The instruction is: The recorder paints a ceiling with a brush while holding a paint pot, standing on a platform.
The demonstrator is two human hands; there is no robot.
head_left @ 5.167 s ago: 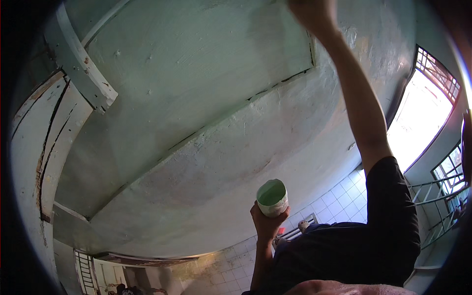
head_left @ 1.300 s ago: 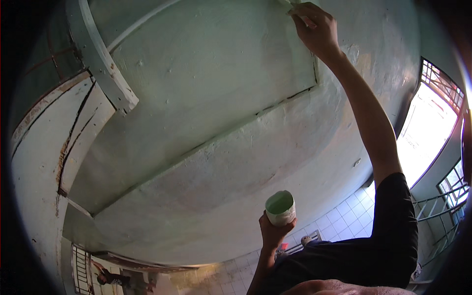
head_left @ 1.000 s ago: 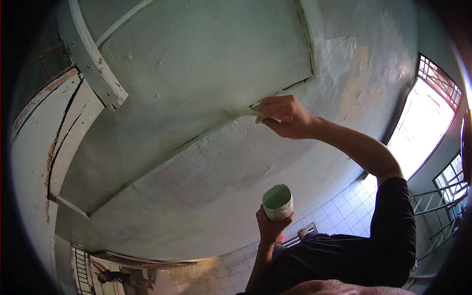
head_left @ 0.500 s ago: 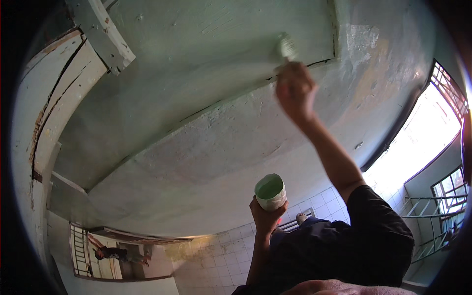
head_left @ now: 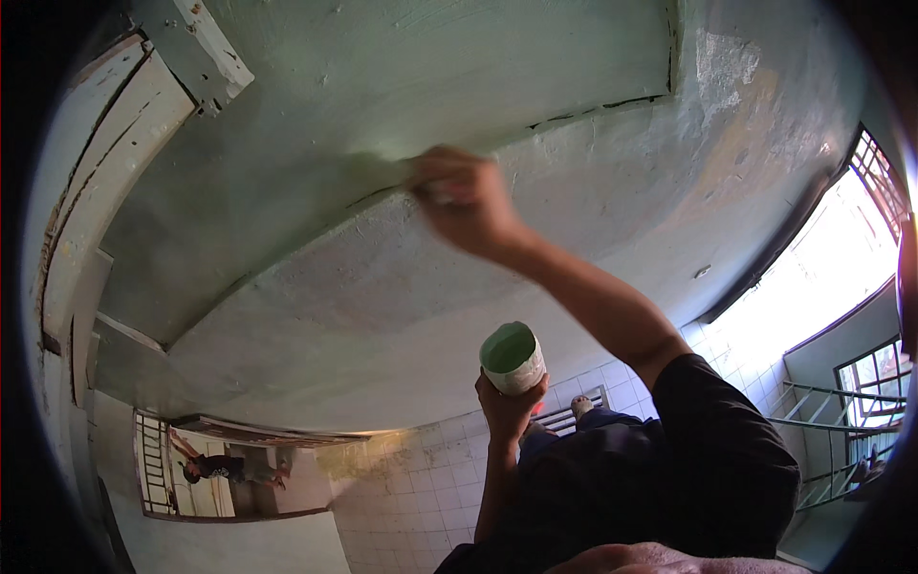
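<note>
Your right hand (head_left: 461, 199) is swinging left across the wall (head_left: 382, 287), fingers too blurred to tell; your left hand (head_left: 509, 409) is clasping the cup (head_left: 517, 371), tilting risking spills.

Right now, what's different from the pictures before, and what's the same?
The bare right hand has come down from its high spot and swept left along the long, dark cracked seam in the pale-green wall. The pale-bristled brush it held earlier is too blurred to make out. The bare left hand still grips the round white cup, green inside.
</note>
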